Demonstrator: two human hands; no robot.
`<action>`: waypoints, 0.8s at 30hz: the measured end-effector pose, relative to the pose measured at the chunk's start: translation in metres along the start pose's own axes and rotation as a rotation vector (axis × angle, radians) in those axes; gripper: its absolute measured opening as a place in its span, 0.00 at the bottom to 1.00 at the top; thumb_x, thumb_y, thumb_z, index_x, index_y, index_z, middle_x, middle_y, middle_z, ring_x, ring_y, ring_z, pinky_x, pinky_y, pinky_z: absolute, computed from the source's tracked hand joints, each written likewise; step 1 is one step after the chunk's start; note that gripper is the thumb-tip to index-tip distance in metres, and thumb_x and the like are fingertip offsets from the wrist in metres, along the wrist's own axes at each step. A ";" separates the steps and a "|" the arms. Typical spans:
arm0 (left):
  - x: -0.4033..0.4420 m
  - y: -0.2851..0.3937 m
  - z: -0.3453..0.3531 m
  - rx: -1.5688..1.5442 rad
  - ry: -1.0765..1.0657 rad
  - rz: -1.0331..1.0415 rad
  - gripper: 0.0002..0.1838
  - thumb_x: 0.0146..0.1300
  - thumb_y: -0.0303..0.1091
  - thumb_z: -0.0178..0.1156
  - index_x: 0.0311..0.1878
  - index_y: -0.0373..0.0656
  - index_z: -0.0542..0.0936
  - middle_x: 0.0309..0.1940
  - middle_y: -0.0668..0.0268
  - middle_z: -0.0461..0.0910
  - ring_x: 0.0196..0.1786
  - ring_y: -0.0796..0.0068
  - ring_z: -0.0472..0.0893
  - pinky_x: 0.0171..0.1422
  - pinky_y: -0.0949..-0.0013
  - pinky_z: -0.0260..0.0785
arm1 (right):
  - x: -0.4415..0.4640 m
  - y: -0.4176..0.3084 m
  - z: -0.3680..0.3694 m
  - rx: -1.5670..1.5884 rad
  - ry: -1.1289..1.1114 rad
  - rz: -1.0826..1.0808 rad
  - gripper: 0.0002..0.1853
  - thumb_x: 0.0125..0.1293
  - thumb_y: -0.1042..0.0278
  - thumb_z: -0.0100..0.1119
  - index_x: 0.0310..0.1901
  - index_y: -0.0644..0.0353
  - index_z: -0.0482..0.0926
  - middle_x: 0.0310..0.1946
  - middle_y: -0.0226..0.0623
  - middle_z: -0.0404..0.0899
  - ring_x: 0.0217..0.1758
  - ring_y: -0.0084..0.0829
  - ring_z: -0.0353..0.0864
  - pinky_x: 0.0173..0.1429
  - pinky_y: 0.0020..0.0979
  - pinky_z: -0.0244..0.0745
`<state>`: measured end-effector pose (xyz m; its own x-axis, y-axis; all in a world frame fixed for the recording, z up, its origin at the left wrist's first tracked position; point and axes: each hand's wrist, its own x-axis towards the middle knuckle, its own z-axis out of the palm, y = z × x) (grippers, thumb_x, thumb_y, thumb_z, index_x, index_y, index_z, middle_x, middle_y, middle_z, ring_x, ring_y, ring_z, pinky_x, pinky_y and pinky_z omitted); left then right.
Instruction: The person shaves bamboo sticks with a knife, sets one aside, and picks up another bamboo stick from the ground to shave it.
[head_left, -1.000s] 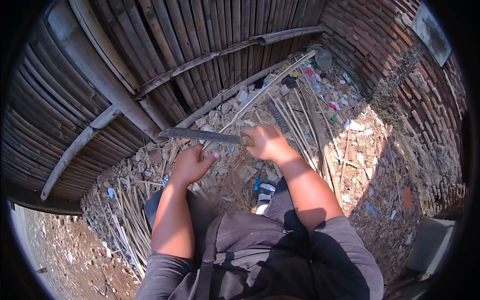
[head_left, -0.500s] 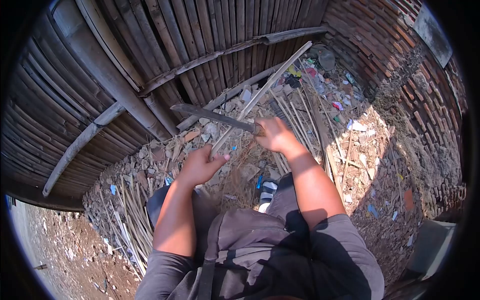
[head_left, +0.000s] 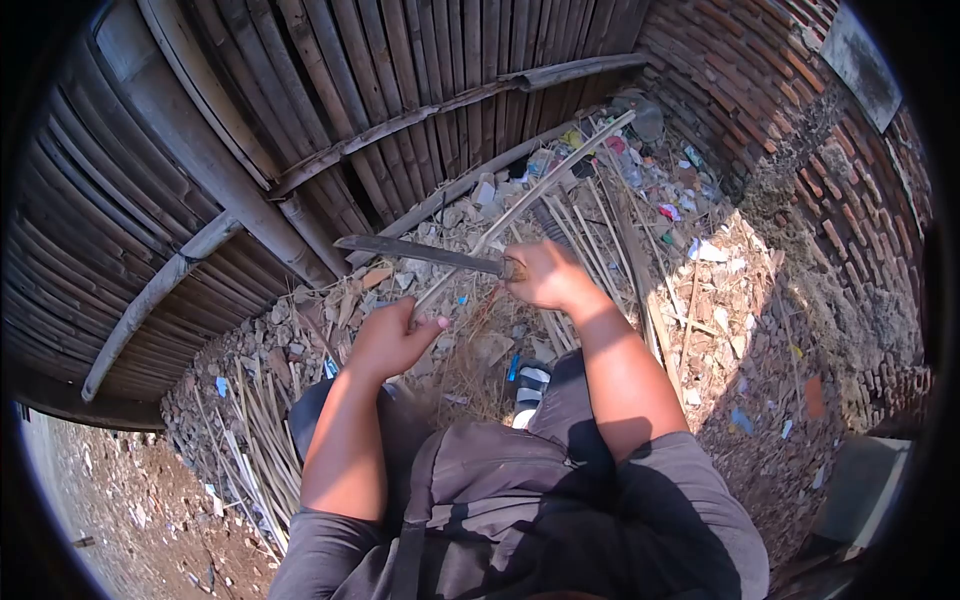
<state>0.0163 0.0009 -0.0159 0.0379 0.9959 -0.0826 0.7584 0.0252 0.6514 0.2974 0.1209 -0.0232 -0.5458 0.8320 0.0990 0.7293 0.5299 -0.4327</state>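
My left hand [head_left: 392,342] is closed around the near end of a long, pale bamboo strip [head_left: 552,182], which slants away up to the right. In my right hand [head_left: 548,276] is the handle of a machete [head_left: 420,250]. Its dark blade points left and lies across the strip, just beyond my left hand. Whether the edge is touching or cutting into the strip I cannot tell.
Cut bamboo strips [head_left: 262,430] are piled at the left, and more strips [head_left: 640,262] lie to the right. Rubble and litter cover the ground. A bamboo-slat wall [head_left: 440,62] stands ahead, a brick wall [head_left: 775,115] to the right. My sandalled foot [head_left: 531,392] is below.
The strip's far end has dropped lower and shifted slightly right. The machete blade has moved a little down and left and lies more level. Both hands keep their holds.
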 end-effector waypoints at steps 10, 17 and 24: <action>-0.004 -0.002 -0.009 0.053 0.066 -0.013 0.31 0.66 0.62 0.69 0.39 0.35 0.82 0.28 0.51 0.83 0.34 0.50 0.85 0.41 0.52 0.75 | -0.004 0.019 -0.022 0.093 0.052 0.273 0.26 0.60 0.55 0.72 0.58 0.58 0.84 0.52 0.53 0.87 0.58 0.56 0.85 0.63 0.49 0.80; -0.001 -0.001 -0.003 0.118 0.152 0.005 0.28 0.66 0.58 0.71 0.40 0.36 0.82 0.25 0.52 0.83 0.32 0.49 0.86 0.39 0.52 0.75 | -0.014 -0.021 -0.013 -0.099 0.098 -0.001 0.25 0.59 0.57 0.73 0.59 0.50 0.85 0.50 0.46 0.88 0.56 0.54 0.85 0.62 0.49 0.82; -0.008 -0.010 -0.023 0.221 0.224 -0.038 0.26 0.66 0.57 0.70 0.40 0.38 0.83 0.26 0.52 0.84 0.34 0.46 0.87 0.41 0.49 0.76 | -0.001 0.069 -0.027 0.163 0.409 0.338 0.28 0.60 0.53 0.75 0.56 0.64 0.84 0.48 0.59 0.87 0.54 0.57 0.86 0.59 0.47 0.81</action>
<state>-0.0062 -0.0053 -0.0046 -0.1189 0.9896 0.0806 0.8805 0.0676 0.4692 0.3592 0.1611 -0.0290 -0.0641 0.9644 0.2565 0.7449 0.2173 -0.6308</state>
